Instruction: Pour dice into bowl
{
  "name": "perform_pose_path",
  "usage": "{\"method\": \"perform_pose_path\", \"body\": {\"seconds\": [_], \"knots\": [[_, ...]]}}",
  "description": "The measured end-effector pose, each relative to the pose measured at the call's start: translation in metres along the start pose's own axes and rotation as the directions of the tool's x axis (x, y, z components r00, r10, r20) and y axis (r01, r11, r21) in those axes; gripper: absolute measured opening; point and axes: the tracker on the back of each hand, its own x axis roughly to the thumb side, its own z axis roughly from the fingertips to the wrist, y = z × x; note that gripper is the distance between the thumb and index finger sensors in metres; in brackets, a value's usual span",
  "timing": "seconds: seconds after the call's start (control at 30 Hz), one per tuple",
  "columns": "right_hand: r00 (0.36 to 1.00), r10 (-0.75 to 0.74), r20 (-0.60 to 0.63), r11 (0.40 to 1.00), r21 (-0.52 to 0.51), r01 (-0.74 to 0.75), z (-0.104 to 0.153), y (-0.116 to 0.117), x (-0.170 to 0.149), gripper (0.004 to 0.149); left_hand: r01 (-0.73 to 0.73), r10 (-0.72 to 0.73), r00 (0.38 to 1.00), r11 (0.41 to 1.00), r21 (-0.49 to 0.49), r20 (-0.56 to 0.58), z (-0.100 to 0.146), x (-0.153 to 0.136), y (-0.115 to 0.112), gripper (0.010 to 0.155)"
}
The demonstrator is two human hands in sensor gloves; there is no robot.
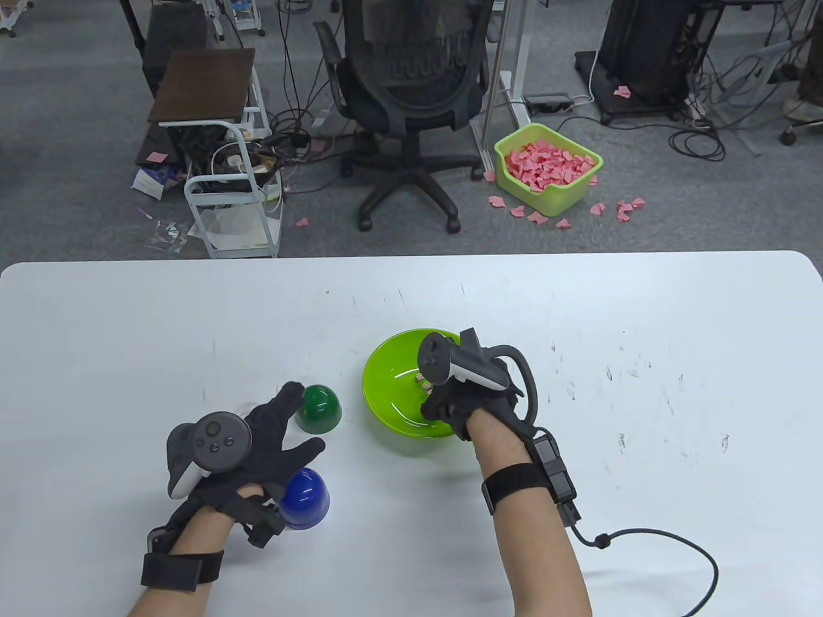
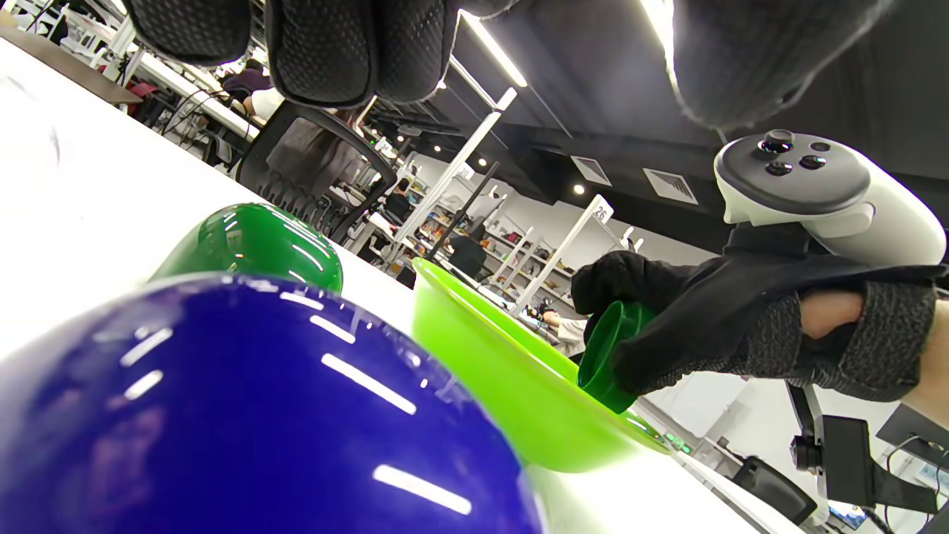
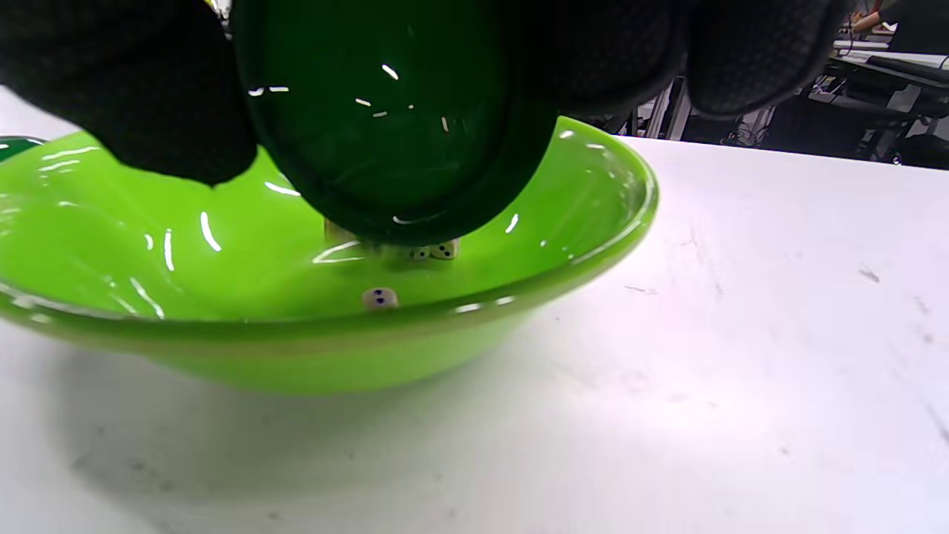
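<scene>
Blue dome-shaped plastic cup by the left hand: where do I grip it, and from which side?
The blue dome-shaped plastic cup stands mouth-down on the white table, rounded top up. Probably come from above and wrap the fingers round its lower wall, near the rim, since the glossy dome looks slippery. The left hand rests right beside it, fingers spread.

table view high, looking down — both wrist views low, close, sharing the lime bowl [image 1: 392, 392]

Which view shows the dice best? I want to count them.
The right wrist view: several dice lie in the lime bowl, partly hidden by the tipped green cup. The table view shows only specks; the left wrist view shows none.
</scene>
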Motion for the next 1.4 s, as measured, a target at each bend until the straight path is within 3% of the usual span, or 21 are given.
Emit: {"method": "perform_pose_path", "body": {"seconds": [0.17,0.27,0.4,0.63,1.07,1.4], "knots": [[1.000,-0.017,0.004,0.999,-0.032,0.017,0.003,-0.001,-0.002,0.105,0.009,-0.009,1.000,1.000,-0.001,0.003,0.000,0.001,0.000,0.091],[0.996,-0.072,0.060,0.987,-0.139,0.080,0.011,-0.001,-0.006,0.102,0.000,0.000,1.000,1.000,0.006,-0.004,0.000,-0.003,0.003,0.091],[0.970,-0.196,0.147,0.918,-0.322,0.234,0.028,0.002,-0.018,0.097,-0.013,0.013,1.000,1.000,0.012,-0.023,0.001,-0.008,0.005,0.091],[0.915,-0.327,0.237,0.804,-0.440,0.401,0.058,0.010,-0.034,0.095,-0.025,0.027,0.998,0.999,0.037,-0.065,0.003,-0.019,0.010,0.091],[0.744,-0.540,0.394,0.592,-0.451,0.668,0.095,0.036,-0.053,0.094,0.037,-0.025,0.985,0.997,0.062,-0.172,0.009,-0.041,0.015,0.090],[0.674,-0.596,0.437,0.508,-0.445,0.737,0.102,0.045,-0.074,0.095,0.077,-0.050,0.965,0.992,0.098,-0.258,0.008,-0.056,0.026,0.089]]}}
